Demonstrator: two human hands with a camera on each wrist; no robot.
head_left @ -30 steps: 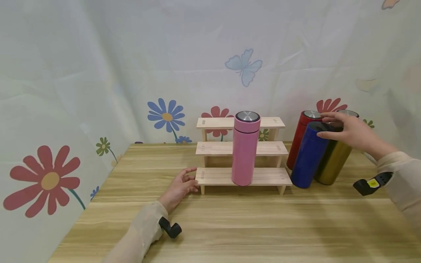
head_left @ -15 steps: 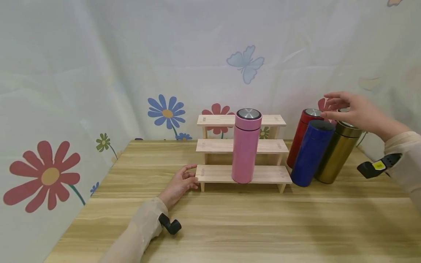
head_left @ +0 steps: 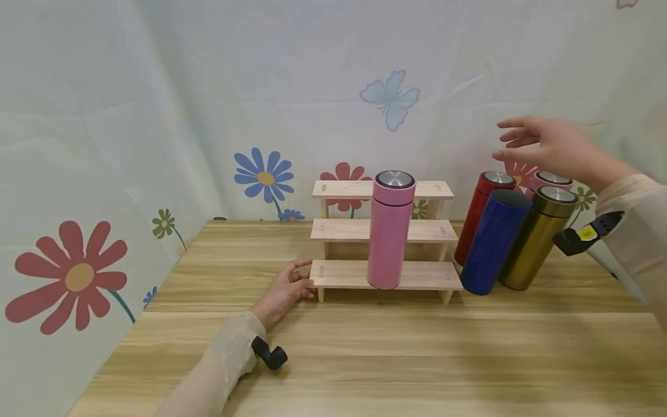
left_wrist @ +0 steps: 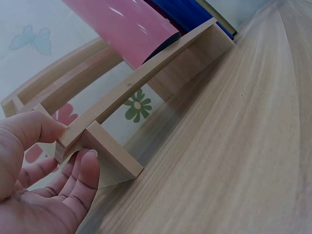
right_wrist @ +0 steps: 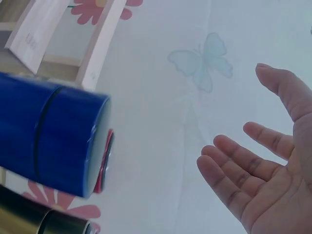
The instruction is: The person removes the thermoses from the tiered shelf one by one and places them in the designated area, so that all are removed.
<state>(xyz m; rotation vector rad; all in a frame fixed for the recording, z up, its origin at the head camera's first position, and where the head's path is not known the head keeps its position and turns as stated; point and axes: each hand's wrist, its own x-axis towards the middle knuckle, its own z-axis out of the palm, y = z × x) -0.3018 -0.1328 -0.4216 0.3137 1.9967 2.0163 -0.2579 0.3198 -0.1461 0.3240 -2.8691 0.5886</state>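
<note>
My left hand (head_left: 285, 292) pinches the left end of a three-tier wooden display stand (head_left: 339, 272); in the left wrist view the thumb lies on top of the lowest board and the fingers curl beneath. A pink thermos (head_left: 389, 243) stands upright on that lowest tier. Raised above the bottles at the right is my right hand (head_left: 560, 145), holding nothing, its fingers extended and the thumb apart. Below it stand a blue thermos (head_left: 492, 249), a red thermos (head_left: 473, 223) and a gold thermos (head_left: 537, 243). A second pink thermos (head_left: 553, 177) is mostly hidden behind the gold one.
The wood-grain table (head_left: 365, 359) spreads in front of the stand and to its left. A pale curtain (head_left: 292, 87) printed with flowers and a butterfly hangs behind. The blue thermos is close to the stand's right end.
My right hand has risen off the bottle tops and drifted slightly left, uncovering the gold and rear pink lids. My left hand has stayed on the stand. The view has tilted slightly.
</note>
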